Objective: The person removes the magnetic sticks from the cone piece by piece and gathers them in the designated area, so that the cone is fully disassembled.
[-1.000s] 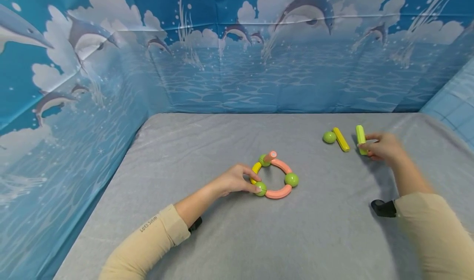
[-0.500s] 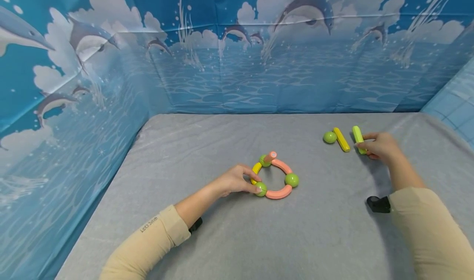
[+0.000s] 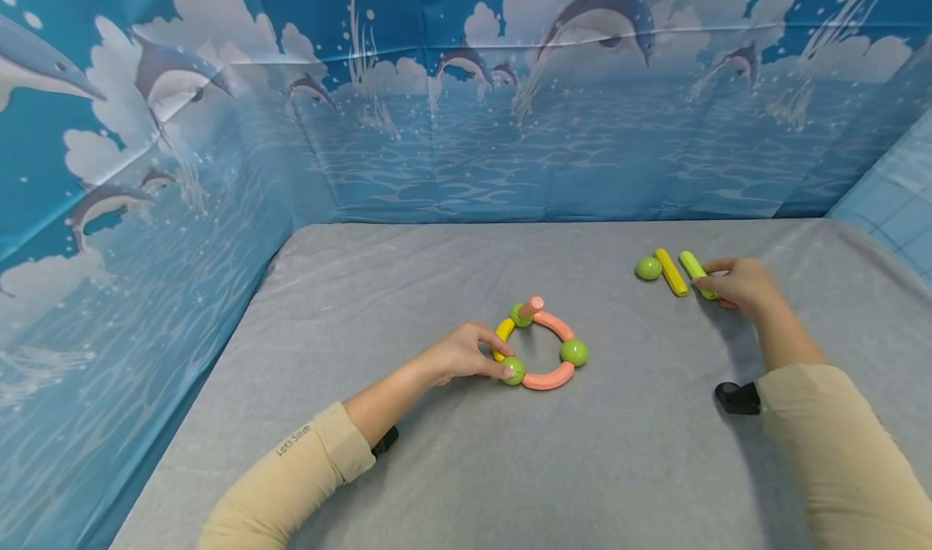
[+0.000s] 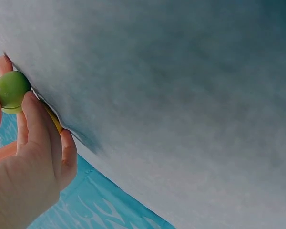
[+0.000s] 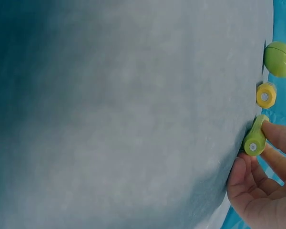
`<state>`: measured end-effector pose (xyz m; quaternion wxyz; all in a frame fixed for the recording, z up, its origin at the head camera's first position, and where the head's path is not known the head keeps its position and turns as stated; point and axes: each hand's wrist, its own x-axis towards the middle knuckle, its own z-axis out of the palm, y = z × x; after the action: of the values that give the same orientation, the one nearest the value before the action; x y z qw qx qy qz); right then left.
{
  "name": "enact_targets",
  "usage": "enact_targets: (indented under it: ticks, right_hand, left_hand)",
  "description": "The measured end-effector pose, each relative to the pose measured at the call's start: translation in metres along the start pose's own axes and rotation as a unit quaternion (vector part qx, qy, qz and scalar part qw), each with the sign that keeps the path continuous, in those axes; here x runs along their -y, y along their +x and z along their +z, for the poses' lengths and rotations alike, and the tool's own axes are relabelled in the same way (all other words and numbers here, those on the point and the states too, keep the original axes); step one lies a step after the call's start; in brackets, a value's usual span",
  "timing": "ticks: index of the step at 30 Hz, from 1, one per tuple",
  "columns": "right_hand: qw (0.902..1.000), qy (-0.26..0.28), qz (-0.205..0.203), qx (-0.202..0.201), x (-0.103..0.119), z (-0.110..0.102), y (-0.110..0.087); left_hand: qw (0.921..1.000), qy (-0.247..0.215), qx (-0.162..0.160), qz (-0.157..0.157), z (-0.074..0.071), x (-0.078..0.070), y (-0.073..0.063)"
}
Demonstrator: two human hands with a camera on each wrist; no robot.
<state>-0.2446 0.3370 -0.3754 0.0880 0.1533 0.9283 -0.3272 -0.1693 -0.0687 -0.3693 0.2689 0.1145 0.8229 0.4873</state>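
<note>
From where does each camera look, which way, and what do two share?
Head: on head, facing forward and down at the ring; left hand, right hand, sleeves show.
Left wrist: on that wrist, facing the held ball; left hand shows.
Right wrist: likewise, facing the green stick; right hand shows.
Head and right wrist share the green stick.

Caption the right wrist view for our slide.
Right hand holds a lime-green rod beside a yellow rod and glossy green ball on grey cloth.

Head view looks forward-down over both hands [image 3: 466,353] [image 3: 747,285], each seen closer from its wrist.
</note>
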Motion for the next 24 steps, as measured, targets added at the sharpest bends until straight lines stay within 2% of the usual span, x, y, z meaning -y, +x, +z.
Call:
enact_targets:
  ticks: [9, 24]
  right_hand:
    - [0.9998, -0.01, -0.012, 0.01, 0.0032, 0.0025, -0.0001]
    - [0.999, 0.027, -0.015, 0.033, 0.008, 0.0029, -0.0012]
  left_hand:
    - [1.0, 0.0, 0.002, -0.007, 0.0, 0.0, -0.0008]
    - [1.0, -0.006, 0.005, -0.001, -0.0017, 0.0004, -0.0013]
